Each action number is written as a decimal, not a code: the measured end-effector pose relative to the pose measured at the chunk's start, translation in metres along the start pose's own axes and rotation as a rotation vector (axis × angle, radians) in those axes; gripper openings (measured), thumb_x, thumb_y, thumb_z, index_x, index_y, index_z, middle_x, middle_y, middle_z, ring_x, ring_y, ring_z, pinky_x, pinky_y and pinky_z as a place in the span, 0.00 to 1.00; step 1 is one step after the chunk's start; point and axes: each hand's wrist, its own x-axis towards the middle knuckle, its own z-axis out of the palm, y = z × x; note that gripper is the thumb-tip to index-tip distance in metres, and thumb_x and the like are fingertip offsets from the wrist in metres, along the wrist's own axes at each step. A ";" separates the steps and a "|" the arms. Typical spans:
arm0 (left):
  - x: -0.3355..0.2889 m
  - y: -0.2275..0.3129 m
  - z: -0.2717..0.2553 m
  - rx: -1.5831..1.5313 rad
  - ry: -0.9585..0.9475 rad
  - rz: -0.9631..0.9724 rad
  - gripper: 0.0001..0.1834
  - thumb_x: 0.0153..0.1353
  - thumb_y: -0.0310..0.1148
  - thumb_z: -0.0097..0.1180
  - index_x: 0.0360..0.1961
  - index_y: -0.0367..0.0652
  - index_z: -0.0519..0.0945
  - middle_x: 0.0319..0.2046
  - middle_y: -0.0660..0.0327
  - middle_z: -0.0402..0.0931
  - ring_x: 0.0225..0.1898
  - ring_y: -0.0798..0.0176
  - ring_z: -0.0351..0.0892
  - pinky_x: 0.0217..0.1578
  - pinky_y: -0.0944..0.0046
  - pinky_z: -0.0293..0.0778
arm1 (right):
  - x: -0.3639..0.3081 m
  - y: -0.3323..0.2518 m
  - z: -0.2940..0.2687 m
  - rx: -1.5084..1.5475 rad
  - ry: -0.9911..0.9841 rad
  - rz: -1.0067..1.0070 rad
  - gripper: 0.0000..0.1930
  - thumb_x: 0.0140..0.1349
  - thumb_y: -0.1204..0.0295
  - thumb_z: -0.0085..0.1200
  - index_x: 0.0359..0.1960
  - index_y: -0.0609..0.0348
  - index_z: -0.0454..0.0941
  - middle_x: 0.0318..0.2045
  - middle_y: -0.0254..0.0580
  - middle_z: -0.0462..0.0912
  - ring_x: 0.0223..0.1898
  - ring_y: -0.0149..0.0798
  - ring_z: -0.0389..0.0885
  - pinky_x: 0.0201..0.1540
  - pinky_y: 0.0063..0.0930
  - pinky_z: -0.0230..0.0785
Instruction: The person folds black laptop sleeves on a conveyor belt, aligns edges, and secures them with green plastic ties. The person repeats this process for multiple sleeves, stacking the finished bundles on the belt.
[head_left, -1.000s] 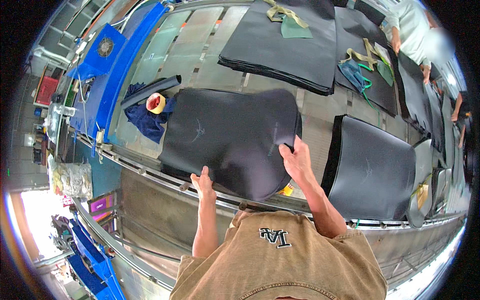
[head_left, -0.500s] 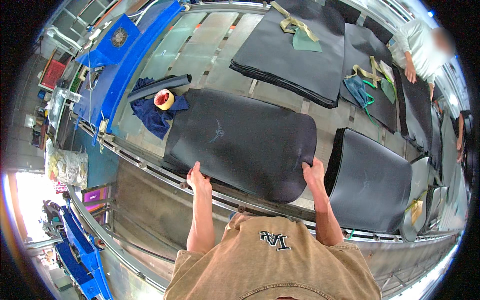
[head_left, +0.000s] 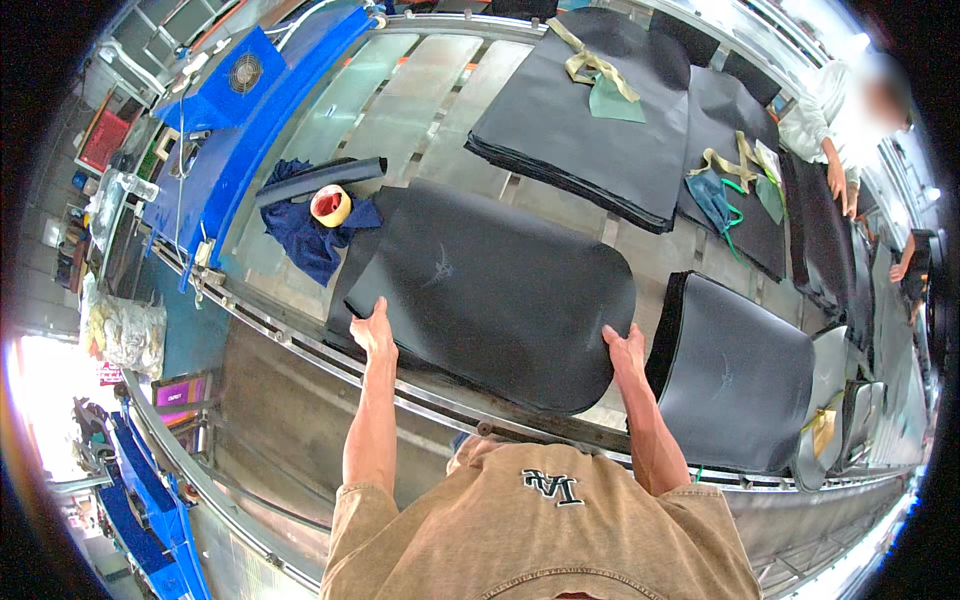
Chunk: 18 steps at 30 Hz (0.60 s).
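A black panel [head_left: 500,290] of smooth sheet material, rounded at its right end and bearing a small pale emblem, lies on a pile of similar panels in front of me. My left hand [head_left: 375,333] pinches its near left corner, which is a little raised off the panels below. At the near right edge, my right hand [head_left: 625,352] has its thumb on top, the fingers partly hidden under the rim. Beyond the panel's left end are a navy cloth [head_left: 300,245], a tape roll [head_left: 330,206] and a rolled black sheet [head_left: 325,181].
Right of me stands another stack of black panels [head_left: 735,375]. Larger black sheets [head_left: 590,130] are piled at the far side, with beige straps [head_left: 595,70] on top. A blue machine [head_left: 250,130] borders the slatted table at left. A co-worker [head_left: 840,115] handles sheets at far right.
My left hand has moved left along the near edge to the panel's corner, and that corner has come up and shifted. My right hand stays at the right edge.
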 end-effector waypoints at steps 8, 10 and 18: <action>0.055 0.019 -0.026 -0.060 -0.297 -0.255 0.26 0.51 0.24 0.59 0.54 0.38 0.70 0.47 0.54 0.74 0.45 0.54 0.73 0.44 0.50 0.71 | -0.019 -0.038 -0.005 -0.406 0.071 -0.279 0.17 0.51 0.71 0.54 0.42 0.66 0.72 0.39 0.59 0.79 0.43 0.56 0.77 0.47 0.42 0.67; 0.039 0.050 -0.031 0.097 -0.395 -0.162 0.27 0.52 0.26 0.59 0.55 0.37 0.69 0.48 0.54 0.74 0.46 0.54 0.73 0.46 0.50 0.69 | -0.021 -0.055 -0.006 -0.317 0.088 -0.337 0.15 0.51 0.69 0.54 0.39 0.66 0.72 0.37 0.60 0.77 0.44 0.60 0.75 0.47 0.45 0.66; -0.064 0.133 -0.026 -0.005 -0.792 0.157 0.17 0.54 0.23 0.57 0.46 0.39 0.74 0.41 0.61 0.76 0.41 0.64 0.74 0.45 0.63 0.70 | -0.048 -0.126 -0.165 -0.263 0.144 -0.727 0.11 0.50 0.75 0.60 0.32 0.66 0.71 0.26 0.35 0.71 0.34 0.25 0.67 0.38 0.26 0.65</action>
